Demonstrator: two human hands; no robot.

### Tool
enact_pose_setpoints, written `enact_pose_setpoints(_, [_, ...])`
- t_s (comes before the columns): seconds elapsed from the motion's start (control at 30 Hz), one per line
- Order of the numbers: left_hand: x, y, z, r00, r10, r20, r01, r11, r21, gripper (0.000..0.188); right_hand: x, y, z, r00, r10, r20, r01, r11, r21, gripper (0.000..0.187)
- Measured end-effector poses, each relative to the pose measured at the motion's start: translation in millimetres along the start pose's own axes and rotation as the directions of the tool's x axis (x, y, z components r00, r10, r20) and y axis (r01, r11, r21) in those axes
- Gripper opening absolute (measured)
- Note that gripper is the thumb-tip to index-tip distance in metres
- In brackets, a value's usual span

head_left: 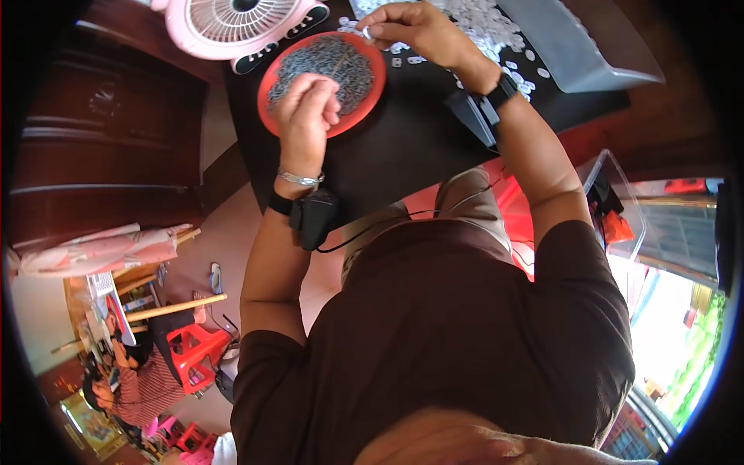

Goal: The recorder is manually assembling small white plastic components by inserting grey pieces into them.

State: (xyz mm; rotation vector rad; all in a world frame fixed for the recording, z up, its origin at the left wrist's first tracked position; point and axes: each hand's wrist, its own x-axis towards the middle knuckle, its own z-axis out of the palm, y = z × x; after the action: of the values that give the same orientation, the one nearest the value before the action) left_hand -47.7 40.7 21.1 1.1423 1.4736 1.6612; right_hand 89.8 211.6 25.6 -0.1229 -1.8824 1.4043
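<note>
A round red bowl [379, 87] on the dark table holds a heap of small grey metal pieces [356, 85], too small to name surely. Over the bowl's near left part, my left hand [306, 112] is closed in a pinch; what its fingertips hold, if anything, I cannot make out. Beyond the bowl's far right rim, my right hand [426, 35] pinches a small white plastic piece [367, 33] between thumb and fingertips. Many similar white plastic pieces [496, 27] lie heaped and scattered on the table past the right hand.
A pink fan [240, 12] stands at the far left of the table, close to the bowl. At the far right is a translucent plastic bin [558, 46]. Dark devices [316, 219] are strapped to both wrists, with a cable hanging between. A red stool [194, 353] stands behind on the left.
</note>
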Motion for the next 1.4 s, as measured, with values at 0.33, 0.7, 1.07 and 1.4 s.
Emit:
enact_pose_setpoints(0.33, [2,-3,2,0.995,-0.021,0.101,0.018,0.999,0.031,0.022,-8,-7,30,0.965,0.099,0.242,-0.108,0.994,0.028,0.016])
enact_pose_setpoints(0.7, [0,2,0,0.99,-0.073,0.124,0.079,0.996,-0.051,0.02,-11,-8,34,0.963,-0.002,0.271,0.022,0.997,-0.072,0.014])
enact_pose_setpoints(1.07, [5,-5,-7,0.999,-0.006,-0.053,0.003,0.999,-0.043,0.015,3,3,46,0.908,0.222,0.355,0.245,0.406,-0.881,0.013])
enact_pose_setpoints(1.4, [5,-3,-8,0.999,-0.012,-0.053,0.011,0.999,-0.032,0.015,1,14,46,0.923,0.069,0.378,0.29,0.522,-0.802,0.012])
